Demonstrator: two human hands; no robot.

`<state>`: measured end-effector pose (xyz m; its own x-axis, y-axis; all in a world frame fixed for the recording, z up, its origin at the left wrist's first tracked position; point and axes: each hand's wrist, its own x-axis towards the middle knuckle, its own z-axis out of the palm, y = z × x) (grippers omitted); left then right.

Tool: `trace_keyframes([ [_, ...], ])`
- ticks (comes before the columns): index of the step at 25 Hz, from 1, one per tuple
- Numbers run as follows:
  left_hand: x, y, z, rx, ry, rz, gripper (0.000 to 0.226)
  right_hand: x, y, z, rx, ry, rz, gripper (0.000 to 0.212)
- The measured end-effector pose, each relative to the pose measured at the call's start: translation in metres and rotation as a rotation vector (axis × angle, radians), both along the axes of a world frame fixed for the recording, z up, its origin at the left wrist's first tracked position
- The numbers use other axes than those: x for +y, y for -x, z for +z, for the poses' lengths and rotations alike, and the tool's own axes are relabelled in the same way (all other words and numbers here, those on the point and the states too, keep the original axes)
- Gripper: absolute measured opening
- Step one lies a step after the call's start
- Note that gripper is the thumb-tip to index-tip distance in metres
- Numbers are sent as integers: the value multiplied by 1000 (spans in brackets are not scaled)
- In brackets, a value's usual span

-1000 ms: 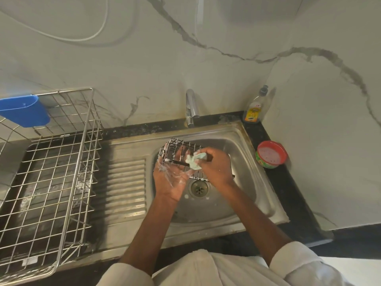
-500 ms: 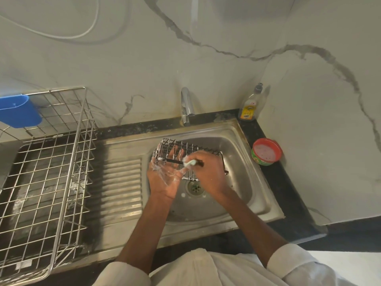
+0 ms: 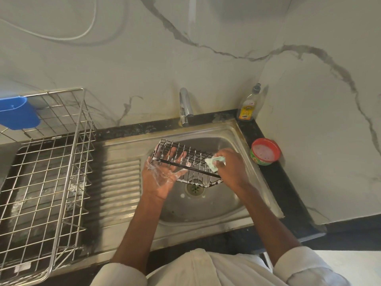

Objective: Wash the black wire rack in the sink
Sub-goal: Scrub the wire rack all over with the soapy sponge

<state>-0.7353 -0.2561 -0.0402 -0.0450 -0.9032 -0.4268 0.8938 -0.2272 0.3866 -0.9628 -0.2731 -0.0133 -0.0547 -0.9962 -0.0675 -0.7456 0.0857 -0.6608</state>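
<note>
So the black wire rack (image 3: 186, 162), a small rectangular basket of thin dark rods, sits tilted over the bowl of the stainless steel sink (image 3: 208, 205), right above the round metal drain (image 3: 194, 187). Its far left corner is up near the sink's far wall and its near right corner hangs lowest, with white suds clinging along that bottom edge.

The left hand (image 3: 162, 174) is palm up under the rack's left end, fingers (image 3: 172, 153) straight and spread out behind the wires (you can see them through the grid), and the whole palm is covered in foam. It looks like it's propping the rack rather than curling round it.

The right hand (image 3: 231, 168) is at the rack's right end, knuckles up, fingers bunched and pinching a pale green scrubbing sponge (image 3: 214, 163) that's pressed against the wires.

Around it: a chrome tap (image 3: 185, 106) stands at the far edge of the sink, spout pointing down, and I can't tell if water is running. On the black stone tabletop (image 3: 288, 203), a clear dish soap bottle with a yellow label (image 3: 248, 106) sits in the far right corner by the marble-look wall, and nearer is a round red and green tub (image 3: 265, 151) with something pale inside. Off to the left, a big silver wire dish drainer (image 3: 47, 182) rests on the sink's ribbed draining side, with a blue plastic cup holder (image 3: 17, 114) hooked on its far left rim.
</note>
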Motion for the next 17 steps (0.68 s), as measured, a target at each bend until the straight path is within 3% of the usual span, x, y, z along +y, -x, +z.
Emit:
trace_keyframes([
  [3, -4, -7, 8, 16, 1, -82, 47, -12, -6, 1, -102, -95, 147, 17],
  [7, -13, -5, 13, -50, -79, -117, 60, -17, -5, 5, -185, -172, 134, 7],
  [10, -13, 10, 20, -193, -122, -34, 77, -13, -17, 3, -242, -237, 57, 8],
  [14, -3, 26, 13, -556, -162, -59, 58, -5, -38, -2, -538, -375, -198, 11],
  [17, 12, 40, 4, -591, -191, -206, 60, -5, -48, 0, -721, -446, -298, 12],
])
